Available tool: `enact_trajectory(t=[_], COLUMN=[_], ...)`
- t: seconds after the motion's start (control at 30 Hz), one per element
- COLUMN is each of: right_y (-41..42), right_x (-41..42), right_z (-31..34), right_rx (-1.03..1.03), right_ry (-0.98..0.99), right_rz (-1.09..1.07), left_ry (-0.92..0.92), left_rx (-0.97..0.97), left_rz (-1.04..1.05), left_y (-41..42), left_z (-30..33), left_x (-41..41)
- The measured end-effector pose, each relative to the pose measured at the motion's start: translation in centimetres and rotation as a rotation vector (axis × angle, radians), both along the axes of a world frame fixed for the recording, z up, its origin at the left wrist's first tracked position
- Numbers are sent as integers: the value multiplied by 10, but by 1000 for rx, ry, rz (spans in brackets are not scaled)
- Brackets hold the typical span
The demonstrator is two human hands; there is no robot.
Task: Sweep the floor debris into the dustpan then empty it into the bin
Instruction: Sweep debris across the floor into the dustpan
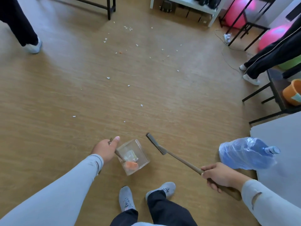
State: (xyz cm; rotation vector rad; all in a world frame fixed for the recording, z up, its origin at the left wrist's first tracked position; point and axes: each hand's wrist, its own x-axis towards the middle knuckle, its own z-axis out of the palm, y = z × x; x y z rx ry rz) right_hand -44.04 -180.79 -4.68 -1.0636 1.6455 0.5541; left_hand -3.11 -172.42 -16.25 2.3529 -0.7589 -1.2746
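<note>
My left hand (pixel 105 148) grips the upright handle of a clear box-shaped dustpan (pixel 140 150) that rests on the wooden floor just ahead of my feet. White and orange scraps lie inside it. My right hand (pixel 218 176) is closed on the brown handle of a broom (pixel 177 159), whose narrow dark head (pixel 154 143) sits on the floor right of the dustpan. Small white and orange debris (pixel 128 85) is scattered over the floor ahead, from near the dustpan out to the far desks.
A blue water jug (pixel 244 154) lies at my right beside a grey board (pixel 280 144). A person's legs stand far left (pixel 21 25), another's at right (pixel 267 57). Dark chair frames, an orange bucket (pixel 292 93), pink balls (pixel 237 12), a white shelf and floor cables line the far and right sides.
</note>
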Motion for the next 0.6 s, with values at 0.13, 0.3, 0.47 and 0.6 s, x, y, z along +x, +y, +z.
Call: enact_trajectory(t=[0.13, 0.3, 0.47, 0.6], right_y=[-27, -67, -114, -141], right_x=[17, 38, 57, 62], right_z=[-5, -34, -56, -67], right_rx=[-19, -52, -34, -11], right_ry=[-55, -89, -83, -56], right_rz=[-49, -111, -161, -92], left_ry=[4, -23, -79, -133], left_rx=[-15, -22, 12, 65], left_rz=[57, 87, 107, 56], left_y=[-6, -33, -66, -96], left_z=[8, 14, 26, 35], left_x=[13, 24, 46, 65])
